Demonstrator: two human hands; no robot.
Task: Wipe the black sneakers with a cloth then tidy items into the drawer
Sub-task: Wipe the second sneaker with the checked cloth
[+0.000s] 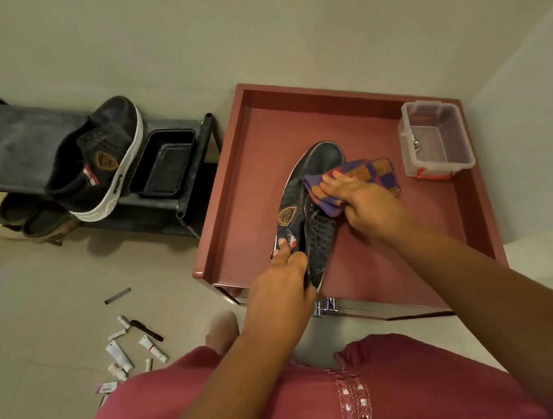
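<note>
So a black mesh sneaker with a gold badge (306, 213) is held over the reddish-brown raised-edge cabinet top (233, 193), gripped at the heel by the left hand (282, 296), fingers curled round the collar. A purple and orange checked cloth (366, 175) is pressed against the shoe's side by the right hand (365, 200), fingers bunched on the fabric. The second black sneaker with a white sole (101, 158) is parked on the black plastic shoe rack (8, 140), beside a black rectangular tray (164, 162). A clear plastic box (437, 139) sits at the cabinet's far right corner, and small white tubes (133, 351) are scattered on the floor.
</note>
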